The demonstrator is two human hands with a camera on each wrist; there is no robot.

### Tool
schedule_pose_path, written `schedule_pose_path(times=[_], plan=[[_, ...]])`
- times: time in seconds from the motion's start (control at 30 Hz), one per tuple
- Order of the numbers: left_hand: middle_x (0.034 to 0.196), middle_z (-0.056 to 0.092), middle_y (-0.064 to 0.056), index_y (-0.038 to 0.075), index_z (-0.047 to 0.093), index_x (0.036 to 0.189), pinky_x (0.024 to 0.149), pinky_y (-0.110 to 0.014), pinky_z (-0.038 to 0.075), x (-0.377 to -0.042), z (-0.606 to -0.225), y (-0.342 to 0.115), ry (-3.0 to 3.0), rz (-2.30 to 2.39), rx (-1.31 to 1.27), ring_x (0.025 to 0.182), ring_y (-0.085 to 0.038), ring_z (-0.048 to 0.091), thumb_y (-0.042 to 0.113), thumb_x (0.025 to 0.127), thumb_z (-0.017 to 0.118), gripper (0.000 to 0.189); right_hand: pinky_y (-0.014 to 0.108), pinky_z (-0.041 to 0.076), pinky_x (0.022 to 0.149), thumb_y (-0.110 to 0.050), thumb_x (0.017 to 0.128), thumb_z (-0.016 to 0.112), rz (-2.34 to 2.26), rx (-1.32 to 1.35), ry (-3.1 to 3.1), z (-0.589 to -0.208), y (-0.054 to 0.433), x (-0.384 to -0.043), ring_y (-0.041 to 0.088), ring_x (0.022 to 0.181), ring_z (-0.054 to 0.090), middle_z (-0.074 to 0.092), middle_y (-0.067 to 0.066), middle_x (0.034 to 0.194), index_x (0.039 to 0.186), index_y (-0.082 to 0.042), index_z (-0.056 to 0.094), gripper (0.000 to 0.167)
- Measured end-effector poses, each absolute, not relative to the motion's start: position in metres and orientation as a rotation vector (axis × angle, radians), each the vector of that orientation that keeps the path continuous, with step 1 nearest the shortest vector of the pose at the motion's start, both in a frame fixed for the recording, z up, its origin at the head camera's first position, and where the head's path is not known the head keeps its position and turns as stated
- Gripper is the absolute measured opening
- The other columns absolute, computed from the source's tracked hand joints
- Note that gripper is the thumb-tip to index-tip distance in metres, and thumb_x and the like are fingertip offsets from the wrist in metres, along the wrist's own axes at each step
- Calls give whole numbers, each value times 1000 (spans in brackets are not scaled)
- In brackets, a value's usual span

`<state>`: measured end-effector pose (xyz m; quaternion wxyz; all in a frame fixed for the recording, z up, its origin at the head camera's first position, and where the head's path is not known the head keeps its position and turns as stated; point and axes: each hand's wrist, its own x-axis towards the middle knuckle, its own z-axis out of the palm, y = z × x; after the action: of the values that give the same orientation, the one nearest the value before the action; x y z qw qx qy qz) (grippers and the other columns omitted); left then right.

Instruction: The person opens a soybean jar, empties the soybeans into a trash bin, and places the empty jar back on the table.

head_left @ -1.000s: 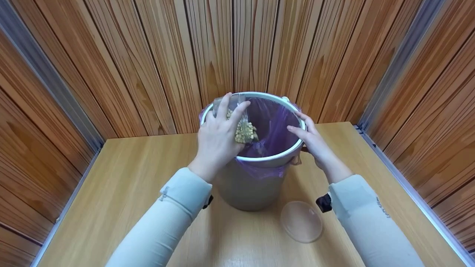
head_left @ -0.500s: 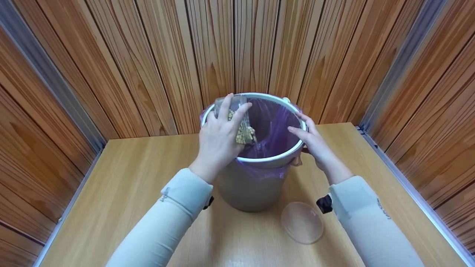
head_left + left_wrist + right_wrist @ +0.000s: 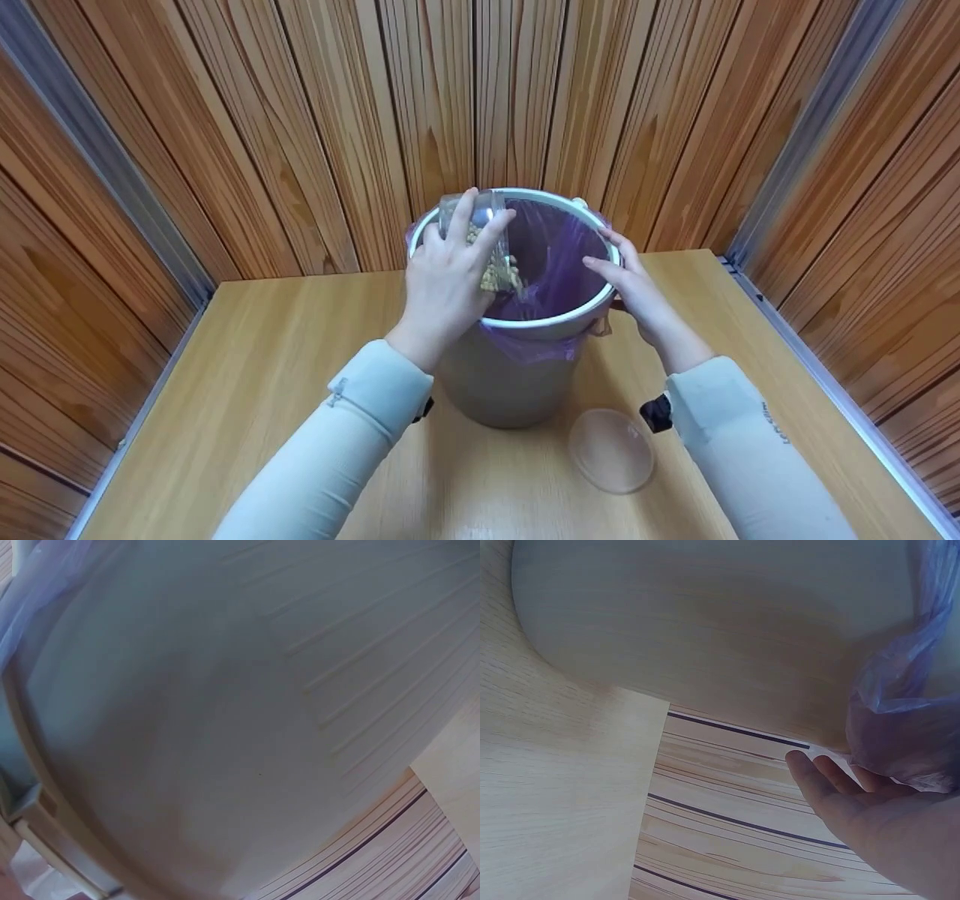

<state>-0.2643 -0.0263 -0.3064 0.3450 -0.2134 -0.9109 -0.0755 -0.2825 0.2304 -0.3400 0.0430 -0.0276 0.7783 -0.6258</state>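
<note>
In the head view my left hand (image 3: 446, 281) grips a clear plastic container (image 3: 487, 202), tipped on its side over the mouth of a trash bin (image 3: 502, 390). Small pale-yellow pieces like beans (image 3: 493, 277) lie in its lower end and spill from its mouth into the bin. My right hand (image 3: 637, 281) holds the bin's rim at the right, thumb over the inner side. Its other fingers (image 3: 817, 784) show outside the bin in the right wrist view. A purple bag (image 3: 559, 255) lines the bin. The left wrist view shows mostly bin wall (image 3: 225, 690).
A round translucent lid (image 3: 611, 450) lies on the wooden table (image 3: 300, 390), right of the bin's base. Wood-plank walls (image 3: 315, 135) stand behind the table and on both sides. Part of the purple bag (image 3: 532, 347) hangs over the bin's front rim.
The container has shifted slightly right with my left hand and is tipped a little further. Fewer bean-like pieces show in it, as some slide out. My right hand stays at the rim.
</note>
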Motion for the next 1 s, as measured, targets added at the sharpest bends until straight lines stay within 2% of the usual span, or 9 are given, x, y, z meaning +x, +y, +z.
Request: schedule_pose_path(times=[0.27,0.5,0.77,1.0], plan=[[156,37,-12,34,43,145,58,-41,53,-263,-305,-26,-2363,-184,-563,88,-35,58,19,63,88,94,65,25,114,-35,97,52,-1912,-89,2377,-341,231,-283,39,150,16,-1,11,167,159,-25,10,75],[157,34,-11,35,41,146,60,-40,55,-261,-303,-25,-2402,-141,-560,92,-35,59,20,67,87,94,65,25,114,-36,97,52,-1906,-82,2376,-341,230,-283,39,150,16,-2,11,167,159,-26,10,75],[157,34,-10,35,42,146,58,-38,53,-262,-304,-25,-2391,-113,-549,91,-34,58,16,67,85,92,66,26,114,-35,97,51,-1911,-91,2378,-341,230,-283,39,150,16,-1,11,166,159,-25,10,75],[157,35,-10,36,44,146,55,-37,52,-261,-303,-24,-2370,-59,-551,88,-32,58,20,65,88,93,66,24,114,-35,97,51,-1914,-89,2377,-341,229,-282,38,150,13,-2,10,167,159,-25,10,75]])
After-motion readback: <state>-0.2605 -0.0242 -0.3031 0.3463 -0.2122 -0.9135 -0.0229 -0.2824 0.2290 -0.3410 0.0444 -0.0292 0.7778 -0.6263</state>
